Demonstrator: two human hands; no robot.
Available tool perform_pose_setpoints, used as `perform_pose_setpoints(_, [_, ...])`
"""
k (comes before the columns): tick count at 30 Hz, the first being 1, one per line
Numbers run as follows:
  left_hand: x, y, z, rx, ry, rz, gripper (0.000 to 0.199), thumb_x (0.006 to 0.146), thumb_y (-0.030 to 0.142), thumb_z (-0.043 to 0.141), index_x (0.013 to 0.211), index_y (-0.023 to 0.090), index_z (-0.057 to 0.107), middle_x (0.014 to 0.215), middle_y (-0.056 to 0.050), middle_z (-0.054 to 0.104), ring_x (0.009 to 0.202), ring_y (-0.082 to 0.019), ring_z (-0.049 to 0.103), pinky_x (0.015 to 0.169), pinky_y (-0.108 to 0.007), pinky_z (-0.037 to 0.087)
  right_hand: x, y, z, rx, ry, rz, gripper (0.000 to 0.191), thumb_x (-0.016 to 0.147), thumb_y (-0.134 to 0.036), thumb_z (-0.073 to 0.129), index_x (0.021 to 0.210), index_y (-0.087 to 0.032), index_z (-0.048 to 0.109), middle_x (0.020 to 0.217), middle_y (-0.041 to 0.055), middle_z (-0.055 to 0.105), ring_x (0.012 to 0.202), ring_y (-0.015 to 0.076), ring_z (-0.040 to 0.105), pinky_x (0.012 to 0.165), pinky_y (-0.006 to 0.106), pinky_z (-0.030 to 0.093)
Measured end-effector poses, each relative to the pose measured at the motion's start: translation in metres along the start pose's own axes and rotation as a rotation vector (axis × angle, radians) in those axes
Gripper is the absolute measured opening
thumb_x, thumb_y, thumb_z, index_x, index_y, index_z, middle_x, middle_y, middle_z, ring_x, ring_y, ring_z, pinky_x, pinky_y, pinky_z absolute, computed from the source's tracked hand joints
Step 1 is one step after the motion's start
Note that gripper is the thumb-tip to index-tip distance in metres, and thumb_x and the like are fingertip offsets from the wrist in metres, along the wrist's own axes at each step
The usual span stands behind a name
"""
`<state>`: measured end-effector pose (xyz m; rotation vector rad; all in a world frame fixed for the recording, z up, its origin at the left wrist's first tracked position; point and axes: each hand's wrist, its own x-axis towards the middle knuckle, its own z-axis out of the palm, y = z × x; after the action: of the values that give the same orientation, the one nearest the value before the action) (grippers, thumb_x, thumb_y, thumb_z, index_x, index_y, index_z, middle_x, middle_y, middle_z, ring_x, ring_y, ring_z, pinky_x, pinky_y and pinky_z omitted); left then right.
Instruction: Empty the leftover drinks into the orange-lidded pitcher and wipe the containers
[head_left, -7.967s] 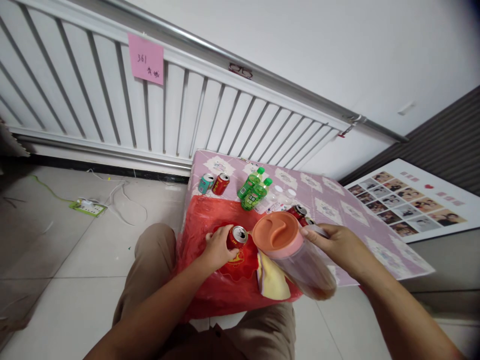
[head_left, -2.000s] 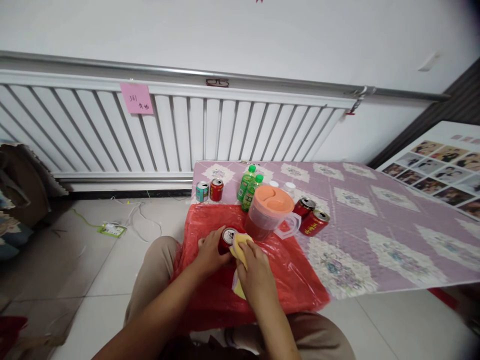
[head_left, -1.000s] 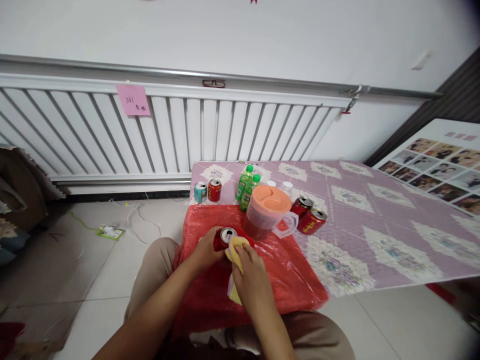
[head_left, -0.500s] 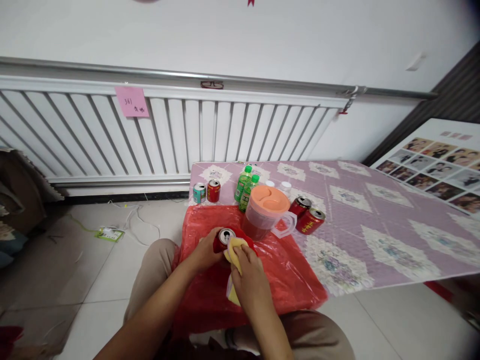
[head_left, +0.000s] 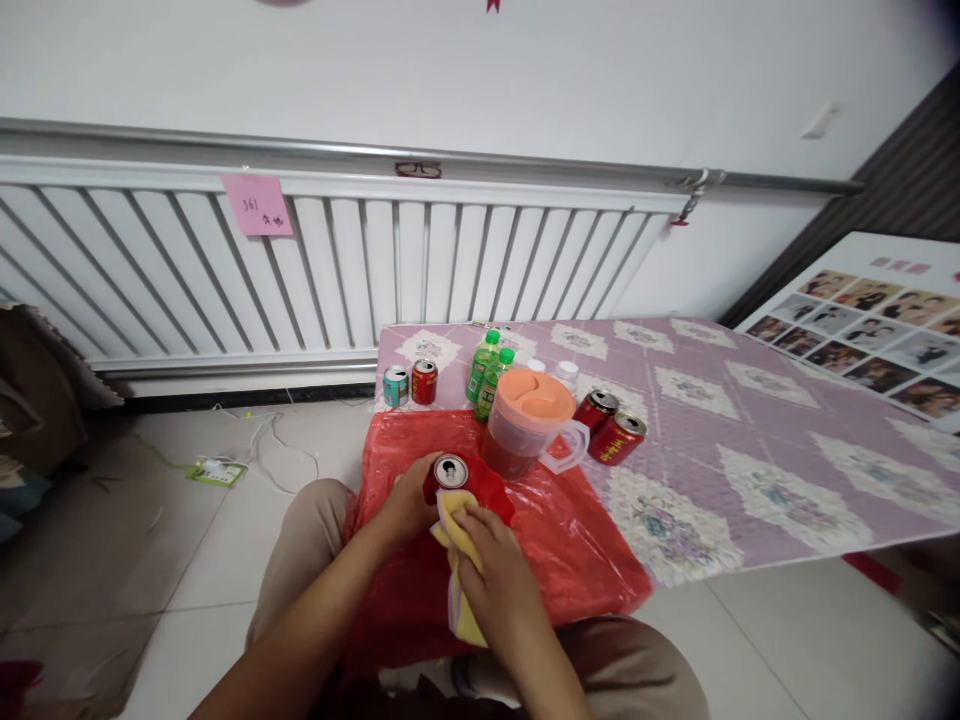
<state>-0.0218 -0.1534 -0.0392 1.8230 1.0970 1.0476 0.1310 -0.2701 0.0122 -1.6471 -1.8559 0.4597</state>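
My left hand (head_left: 407, 503) is wrapped round a dark red can (head_left: 451, 472) with an opened top, held upright over the red plastic sheet (head_left: 577, 540). Bunched in my right hand (head_left: 491, 560) is a yellow cloth (head_left: 459, 522), pressed against the can's near side; its lower end hangs down. Just behind the can lies a red dish (head_left: 491, 488), partly hidden by the can and my right hand. A clear pitcher (head_left: 514, 440) with an orange lid stands to the right, beyond the hands, with brownish-red liquid inside.
A teal can (head_left: 395, 386) and a small red can (head_left: 424, 382) stand at the back left. Green bottles (head_left: 484, 366) and white-capped bottles (head_left: 566, 375) are behind the pitcher. Two red cans (head_left: 621, 440) stand right of it on the purple floral cloth (head_left: 705, 440). A radiator (head_left: 420, 260) lines the wall.
The cloth and my right hand have moved down from the can's top rim to its near side, showing more of the top. The view has shifted slightly.
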Motion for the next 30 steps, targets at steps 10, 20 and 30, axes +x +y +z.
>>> perform_pose_setpoints(10, [0.003,0.037,-0.009,-0.158,-0.023,-0.023,0.062,0.067,0.015,0.074,0.125,0.018,0.053,0.124,-0.01,0.064,0.114,-0.025,0.062,0.102,-0.042,0.05,0.004,0.026,0.001,0.02,0.129,0.031,0.046,0.082,-0.014,0.05,0.125,-0.021,0.067,0.135,0.0123,0.061,0.125,0.0261,0.056,0.105,0.046,0.047])
perform_pose_setpoints(20, [0.006,0.052,-0.024,-0.23,-0.145,-0.002,0.068,0.064,0.011,0.075,0.127,0.019,0.051,0.127,-0.009,0.063,0.117,-0.026,0.061,0.106,-0.043,0.048,0.022,0.036,-0.02,0.257,0.268,-0.046,0.046,0.082,-0.02,0.052,0.126,-0.022,0.066,0.139,0.0136,0.058,0.131,0.0251,0.052,0.111,0.047,0.04])
perform_pose_setpoints(30, [0.006,0.067,-0.039,-0.326,-0.134,-0.017,0.068,0.067,0.02,0.076,0.13,0.02,0.05,0.13,-0.01,0.062,0.12,-0.028,0.061,0.105,-0.043,0.05,0.027,0.029,-0.01,1.274,0.006,0.557,0.054,0.074,-0.038,0.07,0.124,-0.021,0.061,0.105,0.0079,0.076,0.085,0.0237,0.072,0.078,0.036,0.055])
